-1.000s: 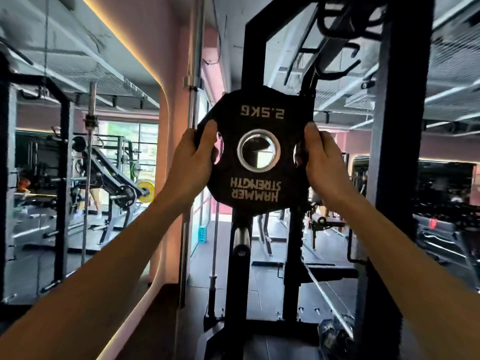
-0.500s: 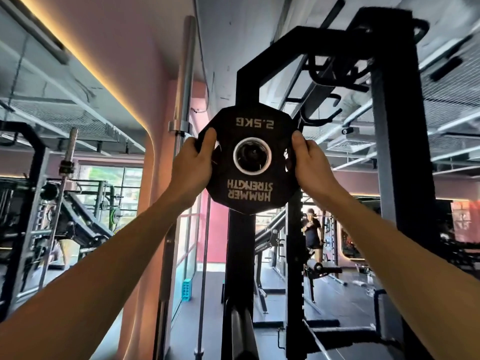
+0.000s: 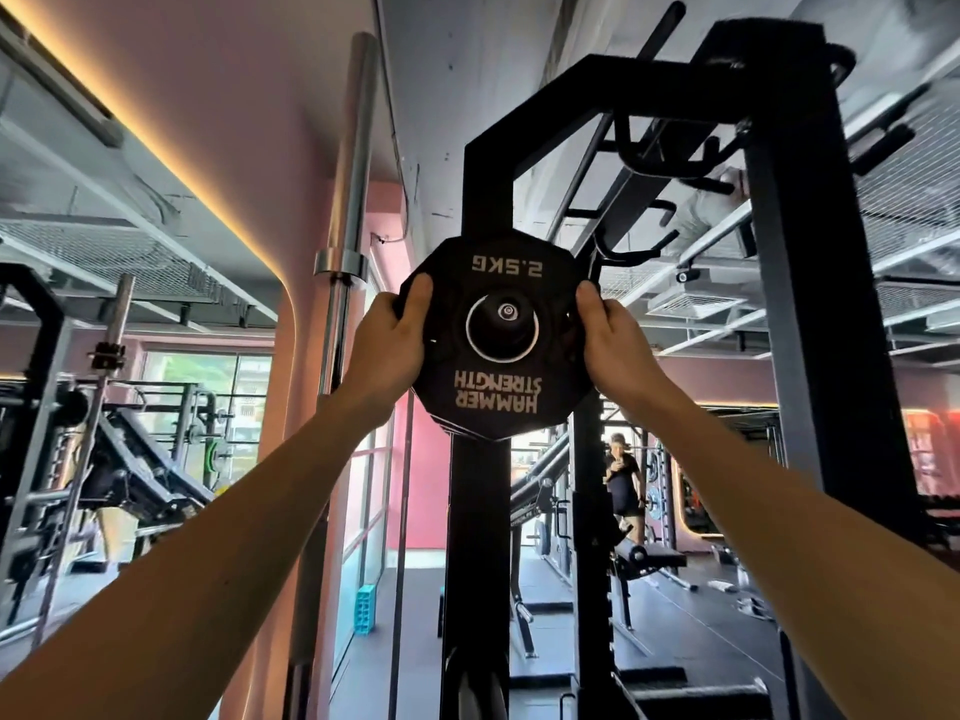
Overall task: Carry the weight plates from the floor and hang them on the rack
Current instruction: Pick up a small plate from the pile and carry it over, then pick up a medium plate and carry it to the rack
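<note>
Two hands — left hand (image 3: 387, 345) and right hand (image 3: 613, 340) — grip a black weight plate (image 3: 498, 387) against the tall black rack (image 3: 480, 511) in a pink-walled gym.

Your carrier here is the black power rack (image 3: 480, 511): front upright runs up the middle of the view, angled corner at its top joining a crossbeam toward the right upright (image 3: 810, 330). A storage peg (image 3: 505, 312) sticks out of the front upright near its upper end, bolt head visible on the peg tip. The 2.5KG Hammer Strength plate (image 3: 498, 397) sits with its centre hole around that peg, lettering upside down. Whether its weight is fully on the peg, can't tell. Your left hand (image 3: 387, 350) and right hand (image 3: 615, 345) grip the plate's left and right edges. Pull-up handles (image 3: 670, 174) hang under the crossbeam.
</note>
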